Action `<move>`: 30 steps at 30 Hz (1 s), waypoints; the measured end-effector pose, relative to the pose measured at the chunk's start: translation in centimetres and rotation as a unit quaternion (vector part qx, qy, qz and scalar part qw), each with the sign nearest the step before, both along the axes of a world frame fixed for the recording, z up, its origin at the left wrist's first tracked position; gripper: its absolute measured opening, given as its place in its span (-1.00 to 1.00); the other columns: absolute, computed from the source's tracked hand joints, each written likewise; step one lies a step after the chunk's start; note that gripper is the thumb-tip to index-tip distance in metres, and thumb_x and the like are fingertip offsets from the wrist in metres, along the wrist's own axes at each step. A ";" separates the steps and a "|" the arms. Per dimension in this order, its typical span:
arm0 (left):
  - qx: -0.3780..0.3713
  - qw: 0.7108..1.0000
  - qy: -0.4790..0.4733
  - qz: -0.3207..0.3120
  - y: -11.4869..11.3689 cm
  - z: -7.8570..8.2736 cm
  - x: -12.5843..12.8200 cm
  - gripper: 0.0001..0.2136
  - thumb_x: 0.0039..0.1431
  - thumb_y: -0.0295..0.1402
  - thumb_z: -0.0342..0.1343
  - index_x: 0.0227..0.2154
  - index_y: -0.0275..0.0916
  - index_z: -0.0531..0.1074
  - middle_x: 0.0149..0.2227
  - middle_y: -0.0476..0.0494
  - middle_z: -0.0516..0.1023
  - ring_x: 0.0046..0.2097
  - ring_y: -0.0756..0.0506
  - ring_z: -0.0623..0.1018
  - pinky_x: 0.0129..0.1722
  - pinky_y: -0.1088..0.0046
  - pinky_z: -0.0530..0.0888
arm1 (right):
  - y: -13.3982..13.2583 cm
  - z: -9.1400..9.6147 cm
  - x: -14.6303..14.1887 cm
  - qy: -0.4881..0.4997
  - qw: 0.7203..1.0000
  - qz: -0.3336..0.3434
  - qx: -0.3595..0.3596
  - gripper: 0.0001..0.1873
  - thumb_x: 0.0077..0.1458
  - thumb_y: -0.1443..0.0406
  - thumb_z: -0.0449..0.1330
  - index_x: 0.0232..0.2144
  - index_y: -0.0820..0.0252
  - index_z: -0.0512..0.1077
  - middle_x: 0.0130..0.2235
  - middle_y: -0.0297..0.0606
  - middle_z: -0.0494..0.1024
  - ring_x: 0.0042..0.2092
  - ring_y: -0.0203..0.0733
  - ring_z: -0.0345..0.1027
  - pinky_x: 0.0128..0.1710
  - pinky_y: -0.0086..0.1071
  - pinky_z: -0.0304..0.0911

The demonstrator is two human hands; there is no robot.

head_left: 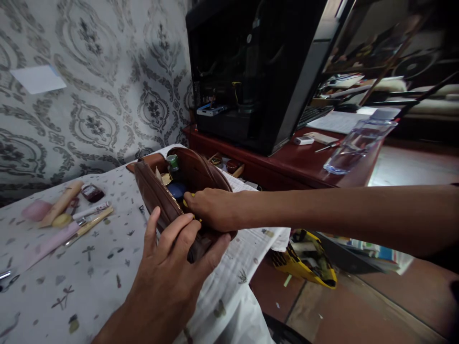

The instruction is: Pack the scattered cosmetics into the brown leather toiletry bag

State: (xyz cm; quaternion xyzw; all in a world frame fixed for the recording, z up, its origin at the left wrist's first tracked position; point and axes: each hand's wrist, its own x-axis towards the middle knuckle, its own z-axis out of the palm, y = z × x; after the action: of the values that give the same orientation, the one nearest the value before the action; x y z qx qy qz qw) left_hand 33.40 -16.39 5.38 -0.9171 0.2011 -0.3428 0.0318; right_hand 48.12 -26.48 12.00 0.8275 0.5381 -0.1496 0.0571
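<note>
1. Right hand [210, 208] is down inside the brown bag [152, 188], fingers curled by something yellow [185, 202]; can't tell if they hold it.
2. Left hand [170, 272] is spread wide, fingertips at the near rim, probably bracing it.
3. Bag sits unzipped on the patterned cloth [107, 267]; green-topped bottle [172, 163] and blue item [175, 190] inside.
4. Best practice: press rim outward with left fingers for a wide mouth, knuckles off the zip [173, 198], right hand moving slowly to avoid snagging the bottle.
</note>
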 end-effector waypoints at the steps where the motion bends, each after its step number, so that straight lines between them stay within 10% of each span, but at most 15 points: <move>1: 0.000 1.000 -0.001 -0.001 0.0 0.0 0.0 -0.52 0.24 -0.48 0.09 0.20 0.02 0.38 0.08 -0.23 0.42 0.23 -0.23 0.33 0.37 -0.20 -0.01 | 0.0 0.0 0.0 0.001 1.000 -0.001 -0.003 -0.52 0.16 0.41 0.21 0.12 0.46 0.28 -0.07 0.03 0.60 -0.01 0.11 0.54 -0.19 -0.24 0.41; 10: 0.009 1.000 -0.010 0.000 0.0 0.1 0.0 -0.54 0.23 -0.49 0.11 0.18 -0.03 0.41 0.05 -0.25 0.43 0.20 -0.25 0.36 0.35 -0.23 0.04 | 1.2 -0.2 -0.1 -0.012 1.000 -0.024 -0.013 -0.40 0.17 0.35 0.25 0.18 0.57 0.20 0.02 0.16 0.55 0.05 0.12 0.51 -0.08 -0.21 0.43; 18: 0.022 1.000 -0.008 -0.009 0.3 0.0 0.1 -0.50 0.22 -0.50 0.10 0.21 -0.04 0.36 0.07 -0.25 0.43 0.21 -0.25 0.34 0.35 -0.26 0.04 | 3.0 -1.4 1.5 0.023 0.998 -0.065 0.006 -0.75 0.22 0.31 0.18 -0.10 0.34 0.52 -0.05 0.11 0.61 0.00 0.07 0.55 -0.10 -0.29 0.44; 30: 0.014 1.000 -0.003 -0.011 0.2 0.2 0.0 -0.51 0.21 -0.52 0.09 0.19 -0.07 0.40 0.05 -0.28 0.45 0.19 -0.26 0.36 0.32 -0.28 0.06 | 2.2 1.3 -0.9 0.015 0.991 -0.083 -0.105 -0.54 0.20 0.31 0.25 0.11 0.42 0.43 0.14 0.13 0.50 0.12 0.17 0.45 0.02 -0.16 0.43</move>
State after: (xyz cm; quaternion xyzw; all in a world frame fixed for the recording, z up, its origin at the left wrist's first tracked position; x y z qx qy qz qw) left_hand 33.44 -16.16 5.57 -0.9134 0.2155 -0.3428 0.0418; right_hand 47.18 -24.33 13.26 0.8564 0.4496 -0.2221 0.1229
